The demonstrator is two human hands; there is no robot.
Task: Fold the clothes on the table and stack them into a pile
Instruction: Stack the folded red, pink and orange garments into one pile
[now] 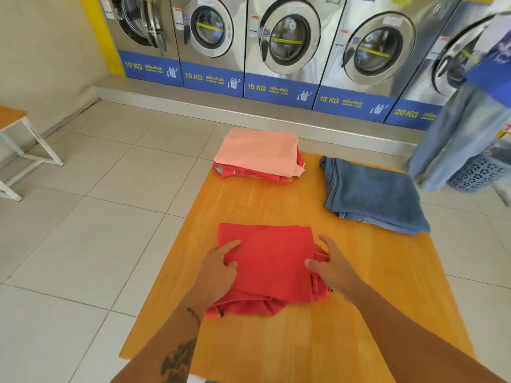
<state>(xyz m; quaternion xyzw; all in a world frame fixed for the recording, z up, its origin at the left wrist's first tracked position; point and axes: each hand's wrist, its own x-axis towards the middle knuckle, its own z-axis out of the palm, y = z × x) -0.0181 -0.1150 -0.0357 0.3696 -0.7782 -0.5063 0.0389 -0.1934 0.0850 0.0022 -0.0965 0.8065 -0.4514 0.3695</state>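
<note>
Big silver washing machines (pixel 287 42) are lined up along the far wall, with blue labels at the bottom that read 10 KG, 15 KG and 20 KG. White floor tiles (pixel 83 217) are seen all around an orange wooden worktop (pixel 359 299).

On the worktop, a folded red garment (pixel 269 261) is laid close to the near edge. Its top part is flat and square, and some loose red cloth is bunched up under its near side. The left hand (pixel 218 272) is pressed on the left side of the red garment, with the fingers (pixel 231 246) spread flat and open on the cloth. The right hand (pixel 334 268) is placed at the right edge of the red garment. Its fingers are open and only bent a little, and nothing is squeezed in them. A dark tattoo is seen on the left arm.

Past the red garment, at the far left corner of the worktop, a small pile is seen: a folded pink cloth (pixel 257 152) is stacked on top of another folded red piece (pixel 249 174). To the right of the red garment and further back, folded blue jeans (pixel 370 193) are laid by themselves, well apart from the pile.

Beyond the jeans, a blue laundry basket (pixel 475 172) with holes is set on the floor, and pale blue cloth (pixel 456 128) is hung down beside it.
</note>
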